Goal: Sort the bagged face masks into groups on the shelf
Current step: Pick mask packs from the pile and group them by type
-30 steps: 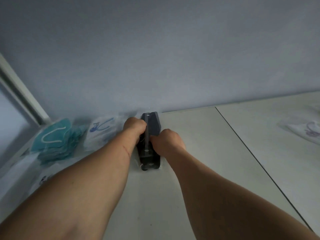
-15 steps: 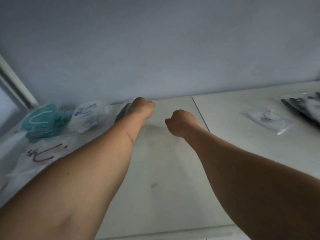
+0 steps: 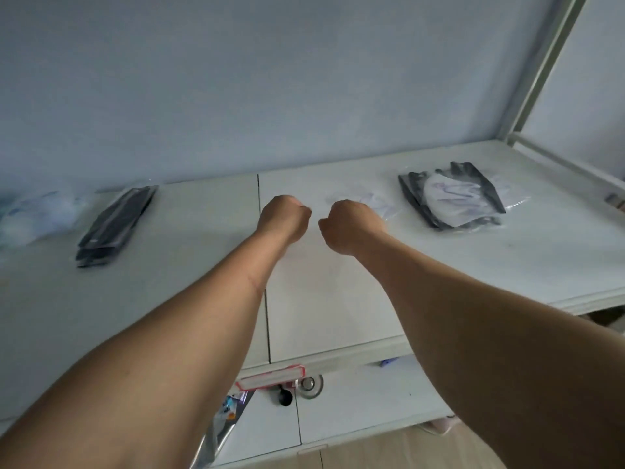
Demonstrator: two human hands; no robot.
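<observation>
My left hand (image 3: 283, 216) and my right hand (image 3: 348, 225) hover side by side above the middle of the white shelf (image 3: 338, 292), fingers curled, holding nothing. A stack of bagged black masks (image 3: 116, 225) lies at the left, apart from both hands. A bagged white mask with purple straps (image 3: 380, 203) lies just beyond my right hand. Farther right, another bagged white mask (image 3: 451, 198) rests on top of bagged black masks (image 3: 414, 192). Blurry bagged white and blue masks (image 3: 37, 214) sit at the far left.
A seam (image 3: 263, 252) splits the shelf top into two panels. A metal upright (image 3: 541, 69) and rail bound the right end. Below the front edge are a red-edged label (image 3: 270, 379), a round knob (image 3: 309, 384) and a lower shelf.
Both hands let go of the bagged black masks and moved right, away from them; those masks now lie at the left. The view swung right, bringing the right-hand pile into sight.
</observation>
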